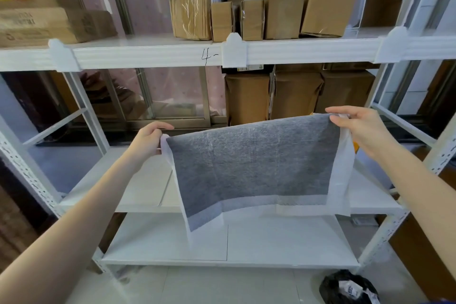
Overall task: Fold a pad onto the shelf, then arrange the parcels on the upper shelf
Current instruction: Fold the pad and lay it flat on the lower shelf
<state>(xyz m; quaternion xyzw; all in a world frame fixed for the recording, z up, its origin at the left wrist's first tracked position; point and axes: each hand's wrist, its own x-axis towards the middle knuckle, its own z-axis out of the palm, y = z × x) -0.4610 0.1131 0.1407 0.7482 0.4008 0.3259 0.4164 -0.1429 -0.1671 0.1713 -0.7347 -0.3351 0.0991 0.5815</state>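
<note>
Pad: a thin grey sheet with white borders, held up in the air in front of the white rack, well above the floor. It hangs spread between the 2 hands, its top edge stretched roughly level and a little higher on the right, its lower left corner drooping lowest, down in front of the bottom shelf. The left hand pinches the top left corner, fingers curled round the white border. The right hand pinches the top right corner, thumb and fingers closed on the edge, with the white side strip trailing down below it.

Behind the pad lies the middle shelf, white, mostly hidden by the sheet. The upper shelf carries a handwritten "4-" on its front rail. On it stand the parcels: a cluster of brown cardboard boxes, several taped, 2 with printed labels, a tall box leaning at the right end of the cluster. More cartons are stacked at the far left of that shelf. Under the upper shelf, behind the pad, stand 3 larger brown boxes. A black bag lies on the floor at lower right.
</note>
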